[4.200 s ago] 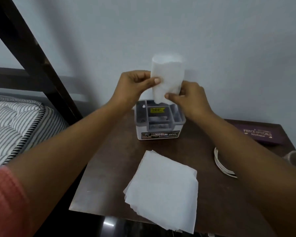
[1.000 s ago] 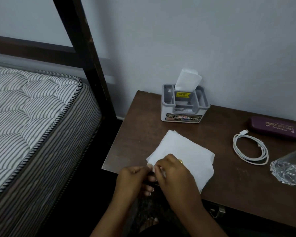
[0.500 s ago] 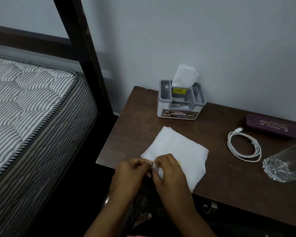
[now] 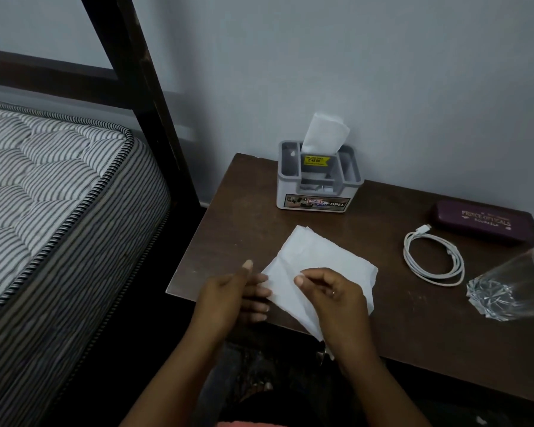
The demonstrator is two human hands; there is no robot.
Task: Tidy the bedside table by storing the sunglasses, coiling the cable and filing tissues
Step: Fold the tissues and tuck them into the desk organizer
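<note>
A stack of white tissues [image 4: 321, 254] lies near the front left edge of the dark wooden bedside table [image 4: 253, 211]. My right hand [image 4: 333, 298] pinches one tissue at the stack's near corner, and that sheet droops over the table edge. My left hand [image 4: 233, 295] rests beside the stack's left corner with its thumb lifted and fingers loosely curled. A grey organiser [image 4: 318, 186] stands at the back by the wall with a folded tissue [image 4: 324, 132] upright in its rear slot. A coiled white cable [image 4: 432, 257] and a closed purple sunglasses case [image 4: 481, 223] lie to the right.
A clear cut glass [image 4: 512, 288] lies on its side at the table's right edge. A striped mattress [image 4: 43, 195] and a dark bed post [image 4: 136, 87] stand close on the left, with a narrow gap to the table.
Earlier I stood a folded tissue in the organiser. In the last second my hands, pinched together at the stack's corner, have drawn apart, and the right one has pulled a sheet toward me.
</note>
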